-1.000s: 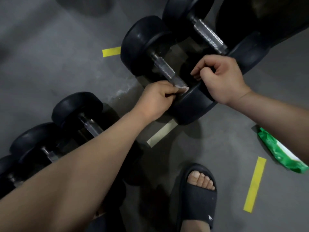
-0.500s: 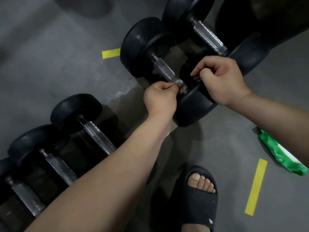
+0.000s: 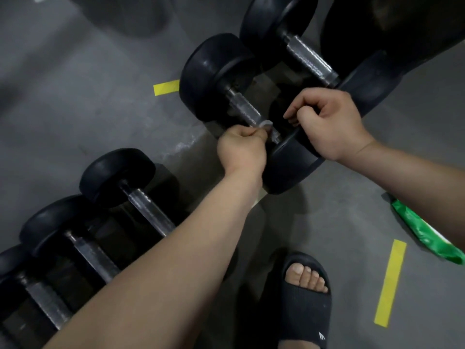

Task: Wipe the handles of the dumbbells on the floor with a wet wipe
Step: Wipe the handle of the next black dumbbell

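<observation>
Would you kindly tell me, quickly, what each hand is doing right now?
Left hand: closed, pinching the wet wipe against the dumbbell handle.
Right hand: closed, gripping the near weight of that dumbbell.

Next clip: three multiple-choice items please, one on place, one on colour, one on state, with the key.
1. Where is the wet wipe? A. on the dumbbell handle, in the left hand; B. on the floor; C. on a shelf.
2. The pack at right is: A. red; B. green; C. blue.
3. The right hand: A. lies flat; B. holds the wipe; C. grips the dumbbell head.
Key: A, wipe pinched against the handle; B, green wrapper; C, it curls over the head's rim.
</observation>
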Demonstrator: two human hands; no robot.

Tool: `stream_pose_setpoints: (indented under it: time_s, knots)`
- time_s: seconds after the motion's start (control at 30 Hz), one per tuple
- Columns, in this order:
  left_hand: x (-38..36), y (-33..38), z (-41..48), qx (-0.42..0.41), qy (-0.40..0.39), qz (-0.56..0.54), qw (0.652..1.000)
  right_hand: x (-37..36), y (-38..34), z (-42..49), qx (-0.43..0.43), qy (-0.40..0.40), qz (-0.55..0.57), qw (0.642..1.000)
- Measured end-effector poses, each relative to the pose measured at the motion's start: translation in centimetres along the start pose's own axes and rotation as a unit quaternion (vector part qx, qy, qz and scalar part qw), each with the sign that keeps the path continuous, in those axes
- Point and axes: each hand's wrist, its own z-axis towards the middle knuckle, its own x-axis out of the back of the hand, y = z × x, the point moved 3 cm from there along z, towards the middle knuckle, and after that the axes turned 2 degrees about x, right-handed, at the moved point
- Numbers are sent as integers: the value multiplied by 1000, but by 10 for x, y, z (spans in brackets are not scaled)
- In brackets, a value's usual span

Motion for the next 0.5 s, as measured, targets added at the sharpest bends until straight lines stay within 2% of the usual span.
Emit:
stream_pose_setpoints:
  time_s: [0.07, 0.3, 0.37, 0.5]
  knots:
    - [-4, 1, 1, 2, 4, 13, 1000, 0, 0, 0, 1, 0, -1, 1000]
    - [-8, 29, 11, 15, 71, -73, 995, 1, -1, 0, 4, 3, 4, 1000]
    - [-1, 40, 20, 10, 91, -55, 994, 0, -1, -1, 7, 5, 4, 1000]
    - [2, 40, 31, 52, 27, -39, 998, 0, -2, 0, 11, 3, 3, 1000]
